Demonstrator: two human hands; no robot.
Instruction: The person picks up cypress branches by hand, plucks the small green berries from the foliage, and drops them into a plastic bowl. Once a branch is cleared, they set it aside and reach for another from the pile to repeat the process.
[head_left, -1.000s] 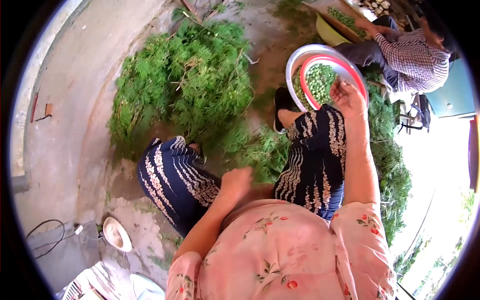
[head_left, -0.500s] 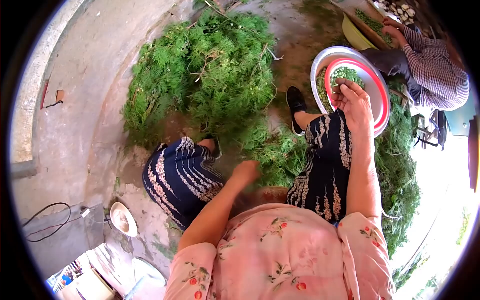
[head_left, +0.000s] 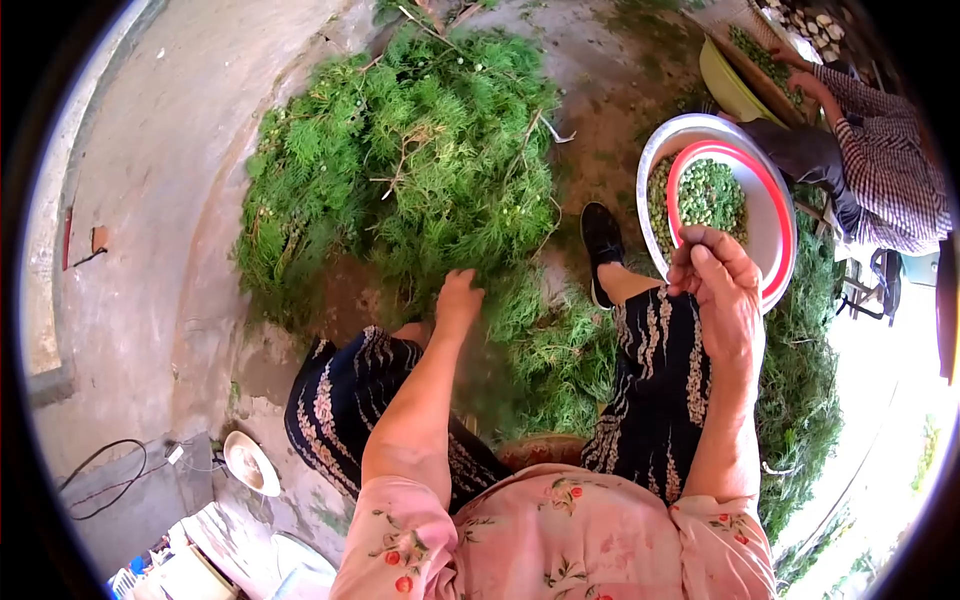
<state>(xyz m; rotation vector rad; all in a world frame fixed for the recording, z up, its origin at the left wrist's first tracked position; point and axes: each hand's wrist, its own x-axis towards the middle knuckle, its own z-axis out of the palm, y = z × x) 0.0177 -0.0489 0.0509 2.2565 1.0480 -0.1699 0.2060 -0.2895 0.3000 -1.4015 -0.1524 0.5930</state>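
My left hand (head_left: 460, 297) is at the near edge of a big heap of feathery green branches (head_left: 440, 160), its fingers curled among the foliage. What they hold, if anything, is hidden. My right hand (head_left: 722, 290) is raised over my right knee, beside the near rim of a wide metal basin (head_left: 652, 165). Its thumb and fingers are pinched together on something too small to make out. Inside the basin sits a red-rimmed bowl or sieve (head_left: 780, 225). Small green berry-like pieces (head_left: 712, 195) lie in it, and more show in the basin around it.
A co-worker in a checked shirt (head_left: 895, 170) sits at the upper right, hands over a tray of green pieces (head_left: 765, 65). Beside it stands a yellow-green basin (head_left: 728, 85). More cut greenery (head_left: 560, 350) lies between my feet and along the right (head_left: 800, 390).
My left hand has moved from near my lap forward to the edge of the heap. My right hand has come back a little from over the basin, still pinched. The view has shifted slightly.
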